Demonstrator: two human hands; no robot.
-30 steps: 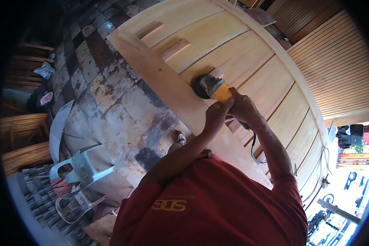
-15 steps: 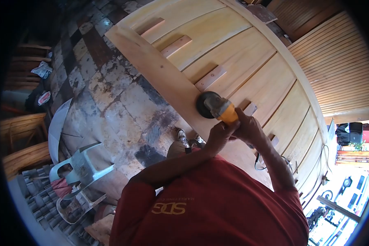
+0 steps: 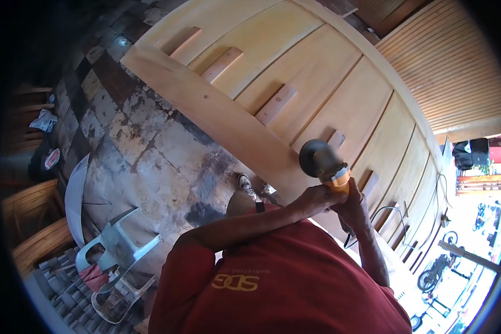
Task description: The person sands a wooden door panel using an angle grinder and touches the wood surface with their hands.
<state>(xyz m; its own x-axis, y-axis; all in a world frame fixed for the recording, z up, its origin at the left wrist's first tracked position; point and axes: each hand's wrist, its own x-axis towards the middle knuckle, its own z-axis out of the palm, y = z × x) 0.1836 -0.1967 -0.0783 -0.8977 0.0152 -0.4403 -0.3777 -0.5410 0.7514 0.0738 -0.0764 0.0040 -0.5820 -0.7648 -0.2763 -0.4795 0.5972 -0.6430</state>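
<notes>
An orange and grey angle grinder (image 3: 339,179) is held in both hands over a large wooden panel. My left hand (image 3: 315,201) is closed around the lower part of its body. Beside it, my right hand (image 3: 352,207) is wrapped round the rear of the same tool, hiding much of the handle. The dark round disc (image 3: 310,157) lies over the panel's long edge board (image 3: 228,108), near a short wood block (image 3: 335,138). Whether the disc touches the wood I cannot tell.
More wood blocks (image 3: 276,104) stand along the panel (image 3: 323,61). A cable (image 3: 385,208) runs at the right. A pale plastic chair (image 3: 125,245) stands on the worn tiled floor (image 3: 156,161) at left. Slatted wood (image 3: 445,67) lies beyond; motorbikes (image 3: 440,270) show at lower right.
Both hands and the grinder have moved right and slightly down along the edge board, towards my body. The view has shifted a little, and the grinder's head is now blurred.
</notes>
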